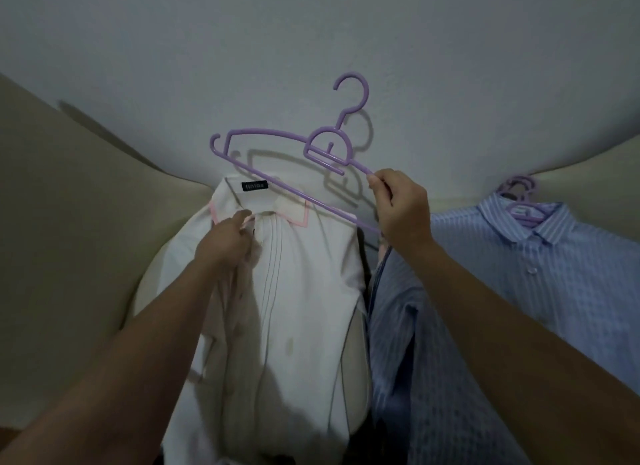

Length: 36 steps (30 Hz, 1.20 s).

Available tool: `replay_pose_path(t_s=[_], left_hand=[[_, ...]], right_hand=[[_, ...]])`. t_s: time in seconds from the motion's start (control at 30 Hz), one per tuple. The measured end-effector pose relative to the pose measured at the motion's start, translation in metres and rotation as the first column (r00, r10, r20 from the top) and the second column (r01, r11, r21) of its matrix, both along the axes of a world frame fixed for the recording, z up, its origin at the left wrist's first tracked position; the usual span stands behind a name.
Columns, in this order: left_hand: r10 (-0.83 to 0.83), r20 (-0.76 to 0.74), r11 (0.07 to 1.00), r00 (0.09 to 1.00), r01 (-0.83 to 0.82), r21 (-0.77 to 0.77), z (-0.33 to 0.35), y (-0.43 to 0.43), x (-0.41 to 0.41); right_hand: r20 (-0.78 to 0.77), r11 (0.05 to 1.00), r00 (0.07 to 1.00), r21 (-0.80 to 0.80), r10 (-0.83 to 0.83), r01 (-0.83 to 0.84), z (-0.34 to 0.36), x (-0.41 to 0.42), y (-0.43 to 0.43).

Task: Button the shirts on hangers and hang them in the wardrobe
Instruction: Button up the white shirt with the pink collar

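A white shirt (304, 291) with a pink-edged collar and a dark label lies flat in the middle, collar away from me. My left hand (225, 243) grips its front edge just below the collar. My right hand (401, 205) pinches the right arm of a purple plastic hanger (277, 142), holding it tilted in the air above the collar. To the right lies a blue striped shirt (519, 291), buttoned, on a second purple hanger (519, 201) whose hook sticks out past its collar.
Both shirts lie on a beige cushioned surface (69, 222) that rises at the left and right. A pale wall (311, 49) stands right behind the collars. A dark gap shows between the two shirts.
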<state>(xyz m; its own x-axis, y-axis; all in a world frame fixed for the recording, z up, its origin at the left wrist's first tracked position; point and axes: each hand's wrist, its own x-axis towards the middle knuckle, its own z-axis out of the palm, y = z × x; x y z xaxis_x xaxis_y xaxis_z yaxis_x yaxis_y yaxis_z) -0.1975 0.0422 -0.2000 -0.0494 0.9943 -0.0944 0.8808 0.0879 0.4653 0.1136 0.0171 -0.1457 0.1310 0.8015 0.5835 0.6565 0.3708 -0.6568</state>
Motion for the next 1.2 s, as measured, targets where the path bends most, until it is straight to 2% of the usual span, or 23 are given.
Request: replay_pose_path(t_s=[0.1, 0.27, 0.47, 0.7, 0.8, 0.93, 1.03, 1.2], left_hand=[[0.003, 0.0, 1.0, 1.0, -0.003, -0.013, -0.003, 0.016, -0.001], [-0.048, -0.115, 0.997, 0.992, 0.041, -0.064, -0.002, 0.031, 0.002], [0.09, -0.195, 0.995, 0.977, -0.097, -0.023, 0.0, 0.033, 0.009], [0.154, -0.226, 0.988, 0.962, -0.147, 0.049, 0.001, 0.037, 0.014], [0.112, -0.147, 0.993, 0.983, -0.107, 0.039, -0.001, 0.041, 0.008], [0.153, 0.026, 0.988, 0.988, -0.154, 0.029, 0.002, 0.039, -0.004], [0.228, 0.176, 0.971, 0.958, -0.238, 0.037, 0.0, 0.035, -0.015], [0.343, 0.314, 0.897, 0.885, -0.408, 0.172, 0.013, 0.022, -0.02]], right_hand=[[0.004, 0.999, 0.999, -0.012, -0.037, 0.037, -0.013, 0.003, 0.003], [0.056, 0.996, 0.997, -0.072, -0.057, 0.061, -0.023, 0.008, 0.008], [0.077, 0.994, 0.995, -0.081, -0.067, 0.073, -0.026, 0.014, 0.007], [0.067, 0.996, 0.996, -0.071, -0.054, 0.059, -0.03, 0.027, 0.001], [0.037, 0.995, 0.997, -0.064, -0.068, 0.07, -0.033, 0.031, 0.002], [0.012, 0.995, 0.997, -0.057, -0.082, 0.083, -0.035, 0.031, 0.001], [0.018, 0.996, 0.998, -0.065, -0.067, 0.068, -0.035, 0.027, 0.0], [0.08, 0.986, 0.997, -0.166, 0.006, 0.008, -0.027, 0.021, 0.0]])
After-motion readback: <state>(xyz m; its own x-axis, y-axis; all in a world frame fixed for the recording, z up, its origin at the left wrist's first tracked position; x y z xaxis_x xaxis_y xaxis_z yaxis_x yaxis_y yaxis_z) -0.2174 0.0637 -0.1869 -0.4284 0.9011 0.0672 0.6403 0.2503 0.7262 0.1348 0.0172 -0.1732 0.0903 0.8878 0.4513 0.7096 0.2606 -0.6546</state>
